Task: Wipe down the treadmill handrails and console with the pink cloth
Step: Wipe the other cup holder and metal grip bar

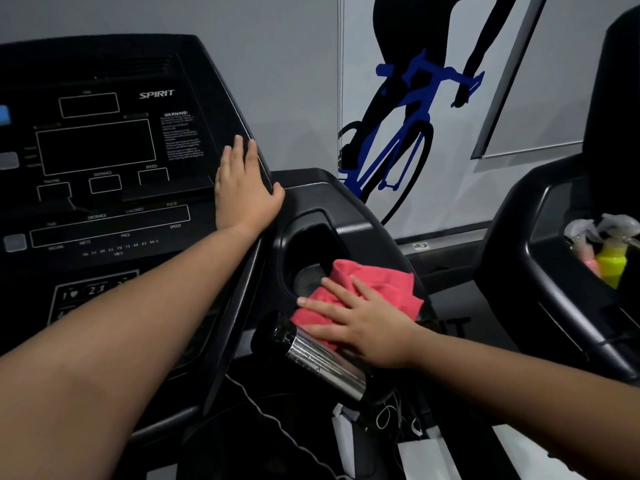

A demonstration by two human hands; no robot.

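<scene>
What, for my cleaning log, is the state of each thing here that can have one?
left hand: open, flat against the console, at its right edge.
right hand: open, fingers spread, pressing the pink cloth.
pink cloth: bunched, on the cup holder rim.
console: display windows dark.
chrome handgrip: bare, cloth touching its upper end.
yellow spray bottle: upright in the neighbouring machine's tray.

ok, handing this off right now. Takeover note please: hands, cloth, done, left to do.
Hands: the left hand lies flat with straight fingers on the right edge of the console and holds nothing. The right hand has its fingers spread and presses the pink cloth.
Cloth: beside the cup holder, just above the chrome handrail grip.
Done: the picture does not show which surfaces are wiped.
Left, likely: chrome handrail grip, then console face.
</scene>
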